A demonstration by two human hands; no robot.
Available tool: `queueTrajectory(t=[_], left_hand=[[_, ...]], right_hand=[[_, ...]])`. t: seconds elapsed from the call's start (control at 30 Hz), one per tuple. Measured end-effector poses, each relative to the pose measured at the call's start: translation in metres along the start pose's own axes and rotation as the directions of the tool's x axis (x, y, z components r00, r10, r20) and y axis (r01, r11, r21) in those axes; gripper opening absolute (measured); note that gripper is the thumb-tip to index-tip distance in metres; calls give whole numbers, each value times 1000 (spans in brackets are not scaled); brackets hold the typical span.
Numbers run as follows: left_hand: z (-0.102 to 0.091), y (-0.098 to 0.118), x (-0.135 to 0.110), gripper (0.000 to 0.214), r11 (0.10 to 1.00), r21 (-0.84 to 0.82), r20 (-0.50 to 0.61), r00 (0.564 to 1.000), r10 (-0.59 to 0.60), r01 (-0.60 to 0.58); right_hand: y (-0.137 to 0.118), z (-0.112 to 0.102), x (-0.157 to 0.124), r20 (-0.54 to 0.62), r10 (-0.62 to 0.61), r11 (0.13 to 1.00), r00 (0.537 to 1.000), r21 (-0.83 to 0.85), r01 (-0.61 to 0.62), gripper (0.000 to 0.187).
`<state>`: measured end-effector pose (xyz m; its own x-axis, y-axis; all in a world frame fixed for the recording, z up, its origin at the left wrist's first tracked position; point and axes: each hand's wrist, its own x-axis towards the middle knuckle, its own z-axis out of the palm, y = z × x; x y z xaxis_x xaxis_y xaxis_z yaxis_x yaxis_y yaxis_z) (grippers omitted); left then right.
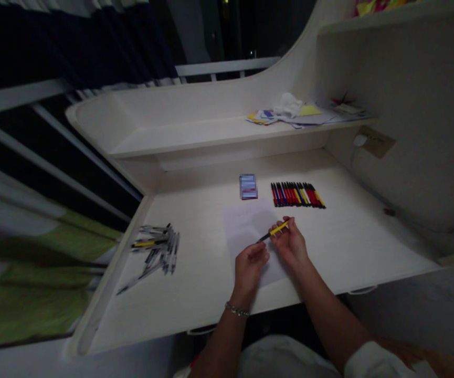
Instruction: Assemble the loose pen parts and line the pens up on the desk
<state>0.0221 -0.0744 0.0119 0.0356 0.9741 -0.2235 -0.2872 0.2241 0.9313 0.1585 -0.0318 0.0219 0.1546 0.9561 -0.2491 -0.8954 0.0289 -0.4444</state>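
Observation:
A yellow and black pen [279, 228] slants between my two hands above a white sheet of paper [236, 226]. My right hand [293, 245] pinches its yellow upper end between thumb and fingers, palm turned up. At the pen's dark lower end, my left hand [250, 265] has its fingers curled in and closed on the tip, which they partly hide. Beyond my right hand lies a neat row of pens [297, 195] in red, blue, yellow, white and black. A small phone-like rectangle [248, 187] with a blurred face rests just past the paper.
A loose pile of mostly clear and grey pens [158, 249] lies at the desk's left side. Papers and a crumpled white tissue [288, 105] sit on the raised shelf [195, 137]. A white plug [360, 140] with its cord is on the right wall.

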Motion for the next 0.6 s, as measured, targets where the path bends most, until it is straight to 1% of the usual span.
queueTrajectory(t=[0.1, 0.2, 0.37, 0.6], left_hand=[[-13, -5, -1, 36, 996, 81, -50, 998, 26, -22], [-21, -8, -1, 32, 991, 132, -73, 996, 48, -38], [-23, -8, -1, 31, 985, 167, -78, 996, 51, -37], [-23, -8, 1, 27, 973, 228, -74, 995, 64, -46]], right_hand=[[-20, 0, 14, 58, 51, 997, 997, 60, -54, 21], [-30, -1, 19, 63, 114, 990, 991, 73, -119, 28], [-30, -1, 21, 5, 159, 983, 987, 93, -159, 28], [-32, 1, 24, 57, 161, 982, 985, 93, -166, 32]])
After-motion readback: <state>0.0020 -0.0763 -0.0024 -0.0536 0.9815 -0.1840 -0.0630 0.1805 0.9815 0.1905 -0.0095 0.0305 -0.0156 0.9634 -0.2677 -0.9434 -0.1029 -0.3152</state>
